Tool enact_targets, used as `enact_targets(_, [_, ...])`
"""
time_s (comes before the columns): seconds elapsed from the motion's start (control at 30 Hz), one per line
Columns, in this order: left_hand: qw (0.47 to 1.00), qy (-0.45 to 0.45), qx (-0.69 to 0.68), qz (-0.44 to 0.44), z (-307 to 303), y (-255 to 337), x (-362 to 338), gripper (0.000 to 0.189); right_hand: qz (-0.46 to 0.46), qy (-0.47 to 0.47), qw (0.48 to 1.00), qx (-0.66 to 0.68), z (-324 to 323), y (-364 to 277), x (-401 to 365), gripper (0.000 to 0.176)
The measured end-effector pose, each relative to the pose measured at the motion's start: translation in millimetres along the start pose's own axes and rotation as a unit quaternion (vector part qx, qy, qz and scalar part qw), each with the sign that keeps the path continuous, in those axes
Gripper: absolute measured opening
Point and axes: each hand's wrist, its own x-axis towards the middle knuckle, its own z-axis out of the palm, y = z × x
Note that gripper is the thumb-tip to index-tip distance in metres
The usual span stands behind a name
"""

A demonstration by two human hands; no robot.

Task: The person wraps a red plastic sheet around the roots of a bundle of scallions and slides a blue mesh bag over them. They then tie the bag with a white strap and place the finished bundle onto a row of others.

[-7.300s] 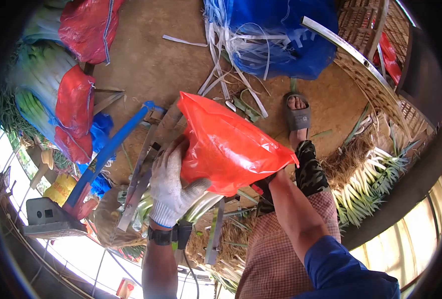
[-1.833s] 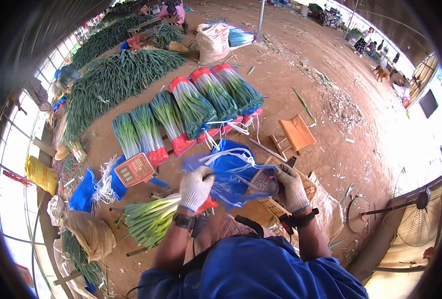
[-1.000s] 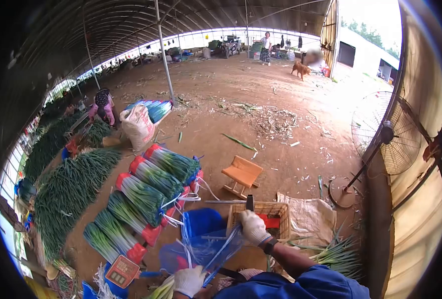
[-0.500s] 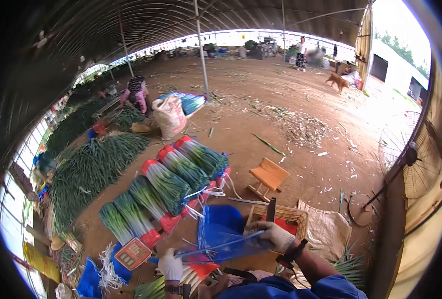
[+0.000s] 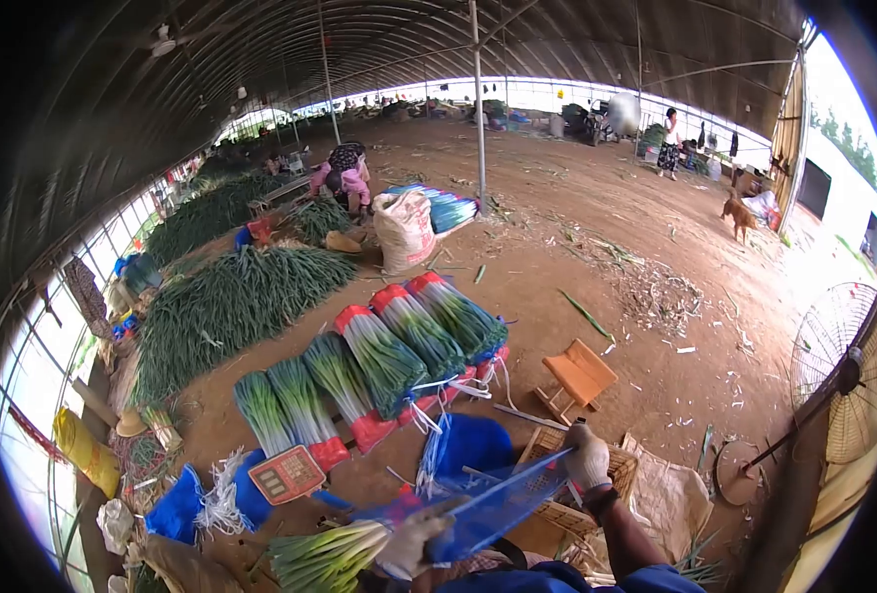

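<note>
Across the brown earth floor (image 5: 557, 257), a shaggy heap of long green stalks (image 5: 241, 306) sprawls beside a row of green-and-white bundles in red-ended sacks (image 5: 359, 371). Toward the floor's near edge, a sheer blue mesh bag (image 5: 503, 509) hangs flat, its upper edge pulled straight, before a tan slatted basket (image 5: 542, 447). The right hand (image 5: 589, 463), in whitish knit, grips its far corner; the gloved left hand (image 5: 409, 542) blurs by the near end, its hold impossible to tell.

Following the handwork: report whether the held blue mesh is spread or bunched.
Spread: the blue mesh stretches from left hand to right hand.
</note>
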Motion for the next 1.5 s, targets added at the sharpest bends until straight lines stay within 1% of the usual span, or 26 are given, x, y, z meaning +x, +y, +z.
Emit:
enact_targets(0.07, [0.980,-0.060,0.173,0.077,0,-16,2,0.057,0.016,0.053,0.990,0.127,0,0,8,0.026])
enact_targets(0.1, [0.942,-0.066,0.296,0.143,20,-8,-6,0.063,0.018,0.051,0.982,0.182,-4,-6,9,0.033])
enact_targets(0.2, [0.748,0.160,0.634,0.111,14,-1,-17,0.062,0.189,-0.109,0.823,0.524,-2,6,17,0.040])
enact_targets(0.23, [0.722,0.240,0.643,0.090,0,-2,-11,0.054,0.221,-0.168,0.791,0.545,-31,-31,6,0.040])
enact_targets(0.3, [0.674,0.354,0.606,0.230,-64,-24,7,0.039,0.021,-0.315,0.859,0.403,-49,-46,-8,0.045])
enact_targets(0.33, [0.659,0.389,0.577,0.285,-94,-31,16,0.033,0.002,-0.390,0.843,0.371,-61,-58,-16,0.048])
enact_targets(0.4, [0.800,0.468,0.325,0.185,-70,-6,8,0.023,0.000,-0.507,0.776,0.374,-70,-75,-31,0.062])
enact_targets(0.43, [0.845,0.435,0.209,0.230,-82,-14,15,0.020,0.026,-0.551,0.728,0.408,-68,-81,-37,0.074])
enact_targets(0.5, [0.886,0.348,-0.034,0.304,-109,-30,30,0.015,-0.074,-0.546,0.737,0.392,-54,-71,-39,0.078])
enact_targets(0.53, [0.916,0.292,-0.125,0.246,-112,-35,30,0.014,-0.124,-0.541,0.738,0.383,-50,-68,-39,0.080])
enact_targets(0.6, [0.932,0.166,-0.299,0.119,-79,-25,15,0.012,-0.175,-0.449,0.860,0.168,-48,-68,-37,0.062])
enact_targets(0.63, [0.928,0.187,-0.315,0.074,-54,-19,11,0.014,-0.167,-0.397,0.902,0.030,-47,-66,-37,0.057])
enact_targets(0.67, [0.957,0.069,-0.279,0.040,-52,-24,2,0.019,-0.155,-0.337,0.922,-0.109,-46,-62,-34,0.051])
enact_targets(0.73, [0.974,0.064,-0.212,0.034,-75,-59,13,0.033,-0.133,-0.224,0.965,-0.013,-10,-12,-19,0.028])
enact_targets(0.83, [0.996,0.077,-0.031,-0.025,12,-23,-10,0.056,-0.013,-0.096,0.995,0.014,-5,6,-5,0.029])
enact_targets(0.9, [0.991,-0.007,0.129,0.028,10,-39,-3,0.066,0.022,-0.021,0.999,0.021,-4,5,0,0.029])
enact_targets(1.0, [0.895,0.039,0.435,0.088,13,-39,-6,0.073,0.123,-0.009,0.953,0.276,-4,-5,2,0.037])
enact_targets(1.03, [0.855,0.114,0.502,0.069,19,-34,-10,0.071,0.219,-0.113,0.856,0.454,-11,-6,7,0.045])
enact_targets(1.07, [0.803,0.187,0.564,0.050,21,-31,-11,0.069,0.203,-0.172,0.843,0.468,-15,-8,2,0.047])
enact_targets(1.1, [0.791,0.258,0.552,0.058,7,-33,-6,0.058,0.185,-0.230,0.826,0.481,-25,-16,-7,0.050])
enact_targets(1.13, [0.758,0.302,0.556,0.156,-27,-48,4,0.045,0.188,-0.301,0.785,0.508,-27,-16,-9,0.051])
enact_targets(1.17, [0.808,0.353,0.453,0.134,-72,-65,17,0.034,0.192,-0.371,0.742,0.525,-29,-16,-12,0.052])
enact_targets(1.23, [0.835,0.420,0.319,0.157,-25,-20,-1,0.032,0.120,-0.479,0.765,0.413,-58,-38,-29,0.058])
enact_targets(1.37, [0.892,0.377,0.076,0.240,-89,-41,14,0.037,-0.009,-0.550,0.719,0.424,-52,-60,-51,0.062])
enact_targets(1.47, [0.943,0.204,-0.194,0.174,-109,-58,18,0.034,-0.197,-0.458,0.825,0.267,-35,-43,-45,0.054])
enact_targets(1.5, [0.945,0.215,-0.217,0.120,-83,-46,17,0.030,-0.181,-0.412,0.879,0.155,-31,-39,-44,0.048])
